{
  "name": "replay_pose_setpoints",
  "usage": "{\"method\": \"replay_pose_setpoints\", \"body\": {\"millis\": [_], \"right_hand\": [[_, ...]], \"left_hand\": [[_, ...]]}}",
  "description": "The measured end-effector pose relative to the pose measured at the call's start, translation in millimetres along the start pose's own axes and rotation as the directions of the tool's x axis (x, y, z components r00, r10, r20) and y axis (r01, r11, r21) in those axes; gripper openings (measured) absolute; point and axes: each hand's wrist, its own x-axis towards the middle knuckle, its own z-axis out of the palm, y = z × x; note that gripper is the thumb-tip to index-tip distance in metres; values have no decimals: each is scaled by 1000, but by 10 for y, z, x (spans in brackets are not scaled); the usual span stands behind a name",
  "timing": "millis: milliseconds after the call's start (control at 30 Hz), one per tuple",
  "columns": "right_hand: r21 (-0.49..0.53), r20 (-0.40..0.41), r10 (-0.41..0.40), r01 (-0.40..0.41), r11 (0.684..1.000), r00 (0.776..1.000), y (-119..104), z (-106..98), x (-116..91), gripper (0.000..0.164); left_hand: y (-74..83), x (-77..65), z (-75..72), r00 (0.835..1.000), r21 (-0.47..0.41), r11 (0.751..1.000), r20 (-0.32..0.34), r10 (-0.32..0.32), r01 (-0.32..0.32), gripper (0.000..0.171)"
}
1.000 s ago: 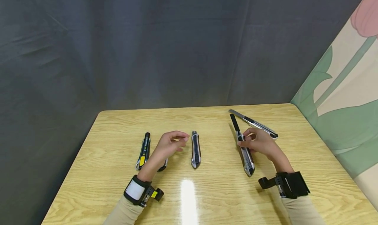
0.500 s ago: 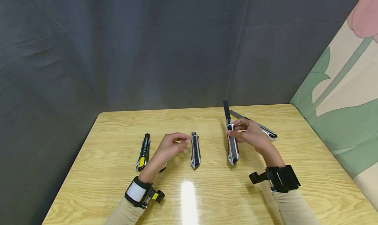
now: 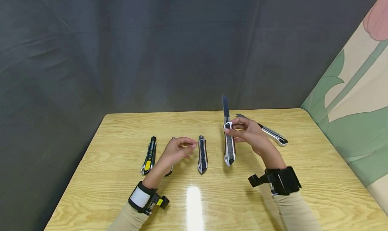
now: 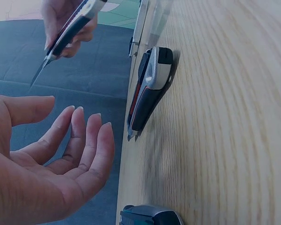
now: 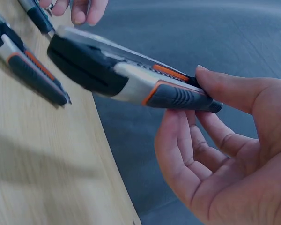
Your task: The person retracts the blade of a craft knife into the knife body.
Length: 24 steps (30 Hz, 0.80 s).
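Knife pinched by right hand above table, blade extended; over last second carried toward left hand, so seemingly within easier reach. Left hand loosely spread, nothing gripped; second knife seen between hands.

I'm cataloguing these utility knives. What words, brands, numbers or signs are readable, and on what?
No readable text in any view.
Black-and-yellow utility knife: tiny pale marks, too small to read.
Raised utility knife in the right hand: no legible lettering.
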Motion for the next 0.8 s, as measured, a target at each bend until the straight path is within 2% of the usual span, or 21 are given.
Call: {"method": "replay_pose_setpoints", "body": {"millis": [167, 433, 800], "right_hand": [[51, -5, -29, 29, 998, 1000, -48, 116, 69, 45], [184, 30, -49, 43, 982, 998, -158, 326, 157, 44], [258, 74, -58, 38, 965, 996, -239, 543, 235, 42]], "left_hand": [[11, -4, 28, 1000, -8, 1000, 19, 20, -20, 28], [13, 32, 81, 997, -117, 993, 78, 8, 1, 32], [55, 16, 115, 991, -203, 979, 125, 38, -12, 31]]}}
